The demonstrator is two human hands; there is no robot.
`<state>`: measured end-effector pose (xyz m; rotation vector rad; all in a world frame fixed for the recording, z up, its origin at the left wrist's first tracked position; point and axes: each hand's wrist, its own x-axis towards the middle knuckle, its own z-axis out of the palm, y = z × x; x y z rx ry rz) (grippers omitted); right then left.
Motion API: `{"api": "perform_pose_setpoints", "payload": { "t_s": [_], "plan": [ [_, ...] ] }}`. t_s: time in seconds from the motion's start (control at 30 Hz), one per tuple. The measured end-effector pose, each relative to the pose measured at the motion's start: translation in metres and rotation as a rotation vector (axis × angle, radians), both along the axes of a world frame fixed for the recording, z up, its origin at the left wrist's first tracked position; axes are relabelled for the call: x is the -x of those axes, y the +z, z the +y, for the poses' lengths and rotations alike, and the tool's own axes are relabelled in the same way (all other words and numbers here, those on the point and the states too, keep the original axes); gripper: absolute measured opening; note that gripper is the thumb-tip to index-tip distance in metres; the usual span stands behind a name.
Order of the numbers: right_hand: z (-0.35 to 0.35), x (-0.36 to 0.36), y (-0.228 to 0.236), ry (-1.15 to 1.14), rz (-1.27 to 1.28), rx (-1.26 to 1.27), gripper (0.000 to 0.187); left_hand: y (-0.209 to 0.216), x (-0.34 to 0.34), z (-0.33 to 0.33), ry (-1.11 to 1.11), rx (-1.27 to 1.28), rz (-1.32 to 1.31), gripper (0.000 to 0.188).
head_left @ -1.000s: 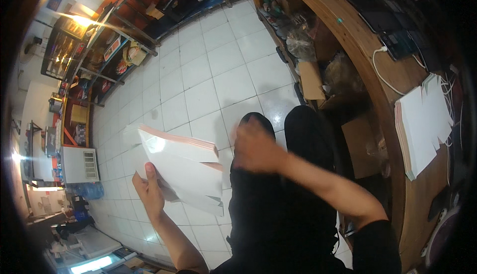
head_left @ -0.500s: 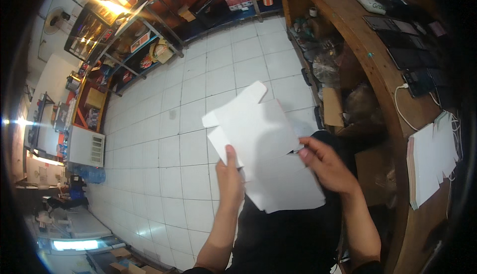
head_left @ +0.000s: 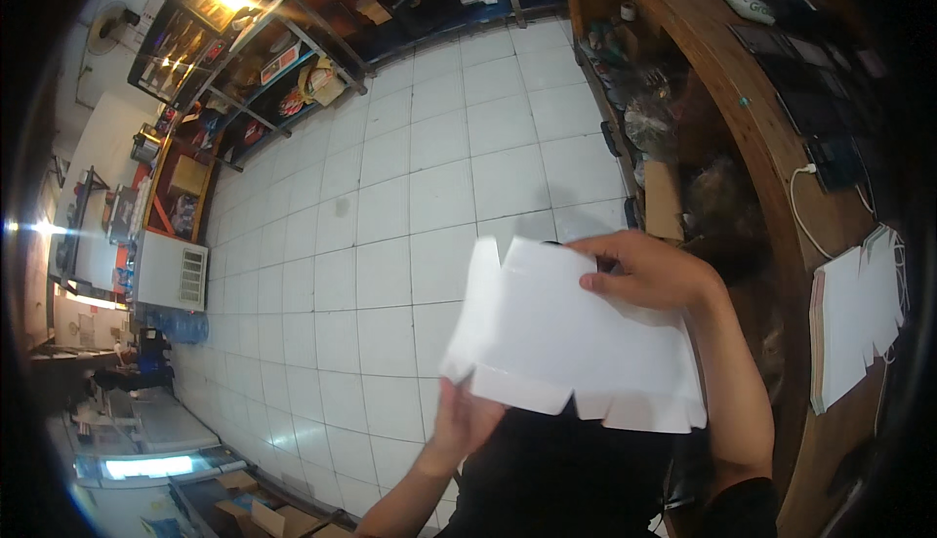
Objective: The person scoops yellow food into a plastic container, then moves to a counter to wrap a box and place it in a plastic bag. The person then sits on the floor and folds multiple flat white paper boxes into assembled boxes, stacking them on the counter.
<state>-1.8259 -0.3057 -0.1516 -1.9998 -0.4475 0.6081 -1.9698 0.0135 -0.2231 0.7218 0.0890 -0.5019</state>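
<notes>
A flat white cardboard box blank [head_left: 576, 333] with slits and flaps along its edges is held above my lap. My left hand [head_left: 467, 426] grips its lower left corner, fingers partly hidden under the card. At the far right edge, my right hand [head_left: 649, 270] pinches the blank, with the thumb on top and the other fingers at the rim. The flap [head_left: 478, 294] on the left side tilts up a little from the main panel.
On the wooden counter [head_left: 781, 226] at the right lies a stack of similar white blanks [head_left: 849, 318], beside phones and a white cable [head_left: 795, 211]. Shelves below hold plastic bags and cardboard. White floor tiles [head_left: 390, 255] spread ahead; metal shelving [head_left: 332, 75] stands along the far wall.
The box blank has turned and come lower and to the right. My left hand has moved down to a corner; my right hand has risen to the far edge.
</notes>
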Motion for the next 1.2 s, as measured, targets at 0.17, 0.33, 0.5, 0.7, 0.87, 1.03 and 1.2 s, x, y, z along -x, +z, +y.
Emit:
{"api": "perform_pose_setpoints", "payload": {
  "t_s": [0.17, 0.33, 0.5, 0.7, 0.87, 1.03, 1.2],
  "plan": [
    [0.005, 0.01, -0.094, 0.185, -0.006, 0.149, 0.049, -0.075, -0.072, 0.046, -0.255, -0.646, -0.086, 0.063],
    [0.013, 0.009, -0.096, 0.236, 0.116, 0.171, 0.051, -0.05, -0.125, 0.037, -0.493, -1.009, -0.393, 0.048],
    [0.015, 0.005, -0.091, 0.246, 0.081, 0.29, 0.052, -0.037, -0.165, 0.035, -0.688, -1.003, -0.501, 0.04],
    [0.019, 0.005, -0.097, 0.241, 0.092, 0.316, 0.054, -0.028, -0.183, 0.024, -0.839, -1.143, -0.601, 0.036],
    [0.019, 0.004, -0.1, 0.225, 0.139, 0.317, 0.056, -0.029, -0.193, 0.024, -0.912, -1.178, -0.807, 0.034],
    [0.019, 0.003, -0.106, 0.211, 0.166, 0.298, 0.055, -0.023, -0.189, 0.022, -0.874, -1.117, -0.646, 0.029],
    [0.018, 0.006, -0.106, 0.188, 0.136, 0.262, 0.058, -0.042, -0.132, 0.02, -0.522, -1.323, -1.051, 0.011]
  ]
}}
